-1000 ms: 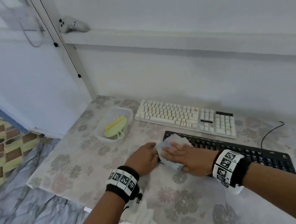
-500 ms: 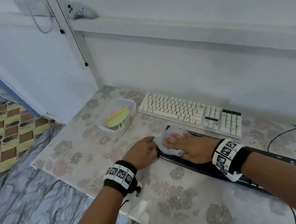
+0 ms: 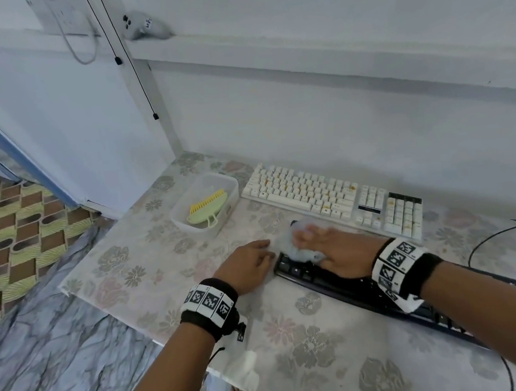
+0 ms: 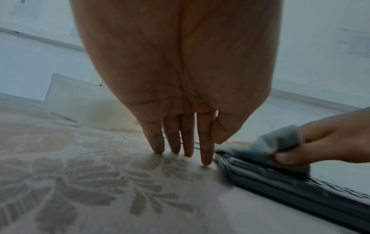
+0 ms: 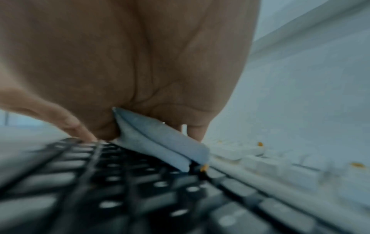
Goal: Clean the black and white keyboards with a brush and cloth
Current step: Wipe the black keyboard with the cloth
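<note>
The black keyboard lies at the table's front right, largely under my right forearm. My right hand grips a crumpled light blue cloth and presses it on the keyboard's left end. In the left wrist view the cloth sits between thumb and fingers. My left hand is open, its straight fingertips touching the table just left of the black keyboard. The white keyboard lies behind, with orange specks on some keys. A yellow-green brush rests in a clear tub.
The floral table ends close on the left and at the front, with marbled floor below. The wall stands right behind the white keyboard. A black cable runs from the black keyboard at the right.
My right hand has rubbed the cloth a little farther back over the black keyboard's left end. My left hand stays beside it. The head view has shifted.
</note>
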